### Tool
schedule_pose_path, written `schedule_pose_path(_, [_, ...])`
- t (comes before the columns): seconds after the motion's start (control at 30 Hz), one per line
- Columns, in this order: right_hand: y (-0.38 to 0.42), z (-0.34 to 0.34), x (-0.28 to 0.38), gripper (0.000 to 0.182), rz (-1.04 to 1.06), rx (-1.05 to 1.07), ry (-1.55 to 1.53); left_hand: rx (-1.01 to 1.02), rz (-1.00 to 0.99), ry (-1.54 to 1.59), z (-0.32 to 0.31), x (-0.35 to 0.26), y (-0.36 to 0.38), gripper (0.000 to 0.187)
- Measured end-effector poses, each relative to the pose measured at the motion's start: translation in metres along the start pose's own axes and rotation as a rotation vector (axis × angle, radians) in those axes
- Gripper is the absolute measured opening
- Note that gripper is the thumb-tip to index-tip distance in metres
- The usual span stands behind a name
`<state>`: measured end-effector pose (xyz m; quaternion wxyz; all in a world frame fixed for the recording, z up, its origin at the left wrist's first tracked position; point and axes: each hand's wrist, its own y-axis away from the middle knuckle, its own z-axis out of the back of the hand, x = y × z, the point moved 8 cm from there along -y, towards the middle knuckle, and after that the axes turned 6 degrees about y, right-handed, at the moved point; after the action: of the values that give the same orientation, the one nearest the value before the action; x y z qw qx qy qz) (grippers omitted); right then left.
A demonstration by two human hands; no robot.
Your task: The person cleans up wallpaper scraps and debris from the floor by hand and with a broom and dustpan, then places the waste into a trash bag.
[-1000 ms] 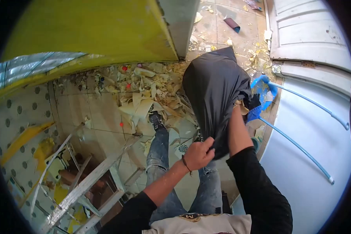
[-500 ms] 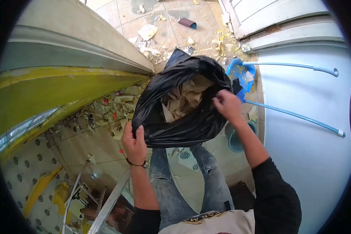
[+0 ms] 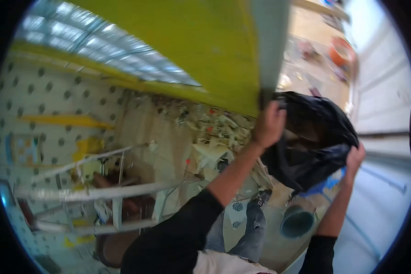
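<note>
Nearest the camera are the person's black sleeves and the blue jeans (image 3: pixel 242 228) below them, the legs standing on a tiled floor (image 3: pixel 169 137). The left hand (image 3: pixel 269 124) is raised and closed on the near left edge of a black rubbish bag (image 3: pixel 313 141), fingers curled over the rim. The right hand (image 3: pixel 354 157) grips the bag's right edge in the same way, so the bag hangs between the two hands, held up off the floor with its mouth pulled partly open; what is inside is too dark and blurred to make out. Under the bag, by the feet, stands a round dark bucket (image 3: pixel 297 222), and a bit of blue plastic (image 3: pixel 326 185) shows just below the bag's bottom. To the left a metal stepladder (image 3: pixel 105 192) lies tilted across the floor. Beyond the left forearm a heap of torn paper scraps (image 3: pixel 210 132) covers the tiles. Farther off rises a yellow wall (image 3: pixel 187 50), and a white door (image 3: pixel 383 91) stands to the right.
</note>
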<state>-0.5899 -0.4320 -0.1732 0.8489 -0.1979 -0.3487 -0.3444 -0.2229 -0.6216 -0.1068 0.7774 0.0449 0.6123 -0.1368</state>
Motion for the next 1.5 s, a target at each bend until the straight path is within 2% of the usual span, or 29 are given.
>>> schedule_pose_path(0.03, [-0.004,0.007,0.021,0.028,0.019,-0.027,0.010,-0.071,-0.113,-0.039,-0.001,-0.024,-0.009,0.017])
schedule_pose_path(0.07, [-0.004,0.015,0.034,0.027,0.032,-0.065,0.033,-0.072,-0.114,0.044,-0.004,-0.035,-0.012,0.019])
schedule_pose_path(0.13, [-0.008,0.007,-0.001,0.028,-0.010,-0.130,0.200,-0.042,-0.161,0.090,-0.026,-0.029,-0.009,0.025])
schedule_pose_path(0.23, [-0.003,-0.069,-0.138,0.033,-0.176,0.188,0.500,-0.042,-0.008,-0.084,-0.053,0.073,0.007,0.030])
schedule_pose_path(0.27, [0.013,-0.107,-0.248,0.027,-0.553,0.399,0.158,0.066,0.139,-0.202,-0.068,0.118,0.015,0.031])
schedule_pose_path(0.3, [0.055,-0.092,-0.148,0.021,-0.794,0.442,-0.071,0.176,0.286,-0.318,-0.078,0.145,0.022,0.034])
schedule_pose_path(0.33, [0.037,-0.100,-0.191,0.017,-0.613,0.369,-0.047,0.167,0.285,-0.310,-0.074,0.135,0.023,0.034])
schedule_pose_path(0.37, [0.030,-0.101,-0.192,0.018,-0.557,0.397,-0.018,0.160,0.281,-0.258,-0.064,0.118,0.026,0.033])
schedule_pose_path(0.4, [0.025,-0.100,-0.186,0.018,-0.499,0.426,0.012,0.150,0.279,-0.204,-0.052,0.106,0.031,0.033])
schedule_pose_path(0.47, [0.024,-0.073,-0.120,0.020,-0.199,0.273,0.125,0.102,0.281,-0.168,-0.026,0.093,0.043,0.033])
schedule_pose_path(0.57, [0.035,-0.078,-0.153,0.018,-0.418,0.238,-0.296,-0.032,0.220,-0.043,0.027,0.067,0.082,0.033])
schedule_pose_path(0.63, [0.083,-0.098,-0.138,0.020,-0.997,0.390,-0.693,0.000,0.306,0.184,0.051,0.093,0.128,0.043])
schedule_pose_path(0.67, [0.097,-0.109,-0.150,0.023,-1.168,0.524,-0.764,0.082,0.495,-0.023,0.073,0.098,0.156,0.041])
schedule_pose_path(0.7, [0.109,-0.098,-0.118,0.025,-1.183,0.502,-0.678,0.014,0.451,-0.114,0.091,0.113,0.186,0.029])
schedule_pose_path(0.77, [0.113,-0.099,-0.114,0.028,-1.053,0.476,-0.549,-0.065,0.500,-0.209,0.125,0.139,0.253,0.025])
schedule_pose_path(0.8, [0.113,-0.094,-0.118,0.030,-0.942,0.433,-0.423,0.037,0.626,-0.363,0.137,0.168,0.292,0.027])
schedule_pose_path(0.83, [0.121,-0.094,-0.112,0.030,-0.934,0.435,-0.418,0.078,0.648,-0.347,0.149,0.187,0.327,0.025])
schedule_pose_path(0.9, [0.151,-0.078,-0.111,0.052,-0.976,0.225,-0.287,0.177,0.833,-0.379,0.169,0.198,0.385,0.022])
schedule_pose_path(0.93, [0.168,-0.079,-0.105,0.052,-0.972,0.222,-0.275,0.183,0.858,-0.382,0.176,0.208,0.417,0.022])
schedule_pose_path(0.97, [0.192,-0.077,-0.100,0.065,-1.029,0.198,-0.292,0.194,0.887,-0.382,0.181,0.211,0.435,0.024])
schedule_pose_path(1.0, [0.213,-0.072,-0.098,0.078,-1.089,0.169,-0.306,0.205,0.898,-0.365,0.181,0.217,0.447,0.024])
schedule_pose_path(1.03, [0.232,-0.071,-0.099,0.078,-1.097,0.156,-0.286,0.248,0.948,-0.373,0.186,0.214,0.455,0.025])
schedule_pose_path(1.1, [0.278,-0.083,-0.103,0.090,-1.124,0.263,-0.494,0.335,1.021,-0.355,0.189,0.217,0.472,0.026])
schedule_pose_path(1.2, [0.334,-0.098,-0.065,0.088,-1.230,0.205,-0.626,0.411,1.050,-0.309,0.195,0.234,0.473,0.028])
schedule_pose_path(1.27, [0.367,-0.122,-0.056,0.090,-1.248,0.229,-0.658,0.364,1.009,-0.231,0.206,0.244,0.463,0.026])
schedule_pose_path(1.33, [0.405,-0.155,-0.053,0.088,-1.277,0.336,-0.614,0.380,0.992,-0.189,0.224,0.253,0.455,0.028])
schedule_pose_path(1.4, [0.437,-0.196,-0.039,0.087,-1.263,0.562,-0.308,0.380,0.962,-0.151,0.236,0.275,0.447,0.033])
schedule_pose_path(1.47, [0.457,-0.246,-0.006,0.088,-0.999,0.915,0.018,0.167,0.834,-0.223,0.270,0.305,0.441,0.056])
schedule_pose_path(1.5, [0.464,-0.272,0.012,0.086,-0.916,1.042,0.138,0.166,0.928,-0.217,0.287,0.313,0.426,0.072])
